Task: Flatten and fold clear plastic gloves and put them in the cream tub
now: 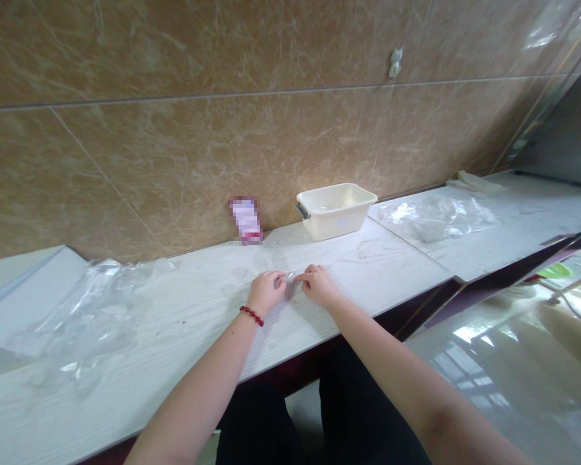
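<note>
Over the white wood-grain tabletop, my left hand (pixel 266 292) is closed on a small clear plastic piece (pixel 290 276), pinched near its fingertips. A red bead bracelet (pixel 252 315) circles that wrist. From the other side, my right hand (pixel 318 285) has its fingers curled together, with the fingertips at the right end of the same piece. The piece is thin and see-through, so its exact kind cannot be made out. A faint clear sheet (pixel 268 261) seems to lie on the table just behind my hands.
A cream plastic tub (pixel 336 212) with a grey handle stands by the wall. A blurred phone-shaped object (pixel 246 221) leans left of it. Clear plastic bags lie at left (pixel 97 316) and right (pixel 440 216). A white box (pixel 33 290) sits far left. The table's front edge is near my legs.
</note>
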Demonstrator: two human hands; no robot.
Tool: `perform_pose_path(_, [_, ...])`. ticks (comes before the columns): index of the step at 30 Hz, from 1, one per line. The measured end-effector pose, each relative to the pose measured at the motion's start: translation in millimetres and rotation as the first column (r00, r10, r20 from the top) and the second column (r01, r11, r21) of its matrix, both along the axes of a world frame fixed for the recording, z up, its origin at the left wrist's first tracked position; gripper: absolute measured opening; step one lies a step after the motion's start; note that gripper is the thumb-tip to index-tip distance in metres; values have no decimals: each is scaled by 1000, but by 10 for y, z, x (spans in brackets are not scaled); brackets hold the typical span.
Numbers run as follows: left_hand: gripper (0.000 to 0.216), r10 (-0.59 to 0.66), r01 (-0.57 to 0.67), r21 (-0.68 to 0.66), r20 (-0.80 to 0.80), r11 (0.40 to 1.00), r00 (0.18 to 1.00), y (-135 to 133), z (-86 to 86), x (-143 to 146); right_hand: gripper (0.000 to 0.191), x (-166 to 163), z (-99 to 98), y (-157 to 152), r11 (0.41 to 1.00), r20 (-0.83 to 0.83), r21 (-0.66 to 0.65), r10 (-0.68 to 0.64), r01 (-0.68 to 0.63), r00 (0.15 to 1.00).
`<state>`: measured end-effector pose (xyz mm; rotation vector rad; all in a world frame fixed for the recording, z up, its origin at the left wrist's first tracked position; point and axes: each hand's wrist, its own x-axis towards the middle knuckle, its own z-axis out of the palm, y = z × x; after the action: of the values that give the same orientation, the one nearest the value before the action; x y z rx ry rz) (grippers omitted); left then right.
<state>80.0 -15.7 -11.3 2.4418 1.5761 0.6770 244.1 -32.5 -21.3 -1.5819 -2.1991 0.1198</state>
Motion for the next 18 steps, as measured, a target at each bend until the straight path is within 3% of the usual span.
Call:
perform_pose_path(4, [28,46,-46,-26,-18,999,999,3,21,8,32,-1,4,-15,1000,-32,14,-15,15,999])
perform_pose_path(10, [33,17,-16,35,-12,999,1000,9,7,-4,27,-10,-12,9,998,-53,57,-26,29,998])
perform_pose_path(18, [17,6,-6,2,-15,1000,1000,65,-75,-41,33,-2,-65,38,998,31,29,-65,64,997])
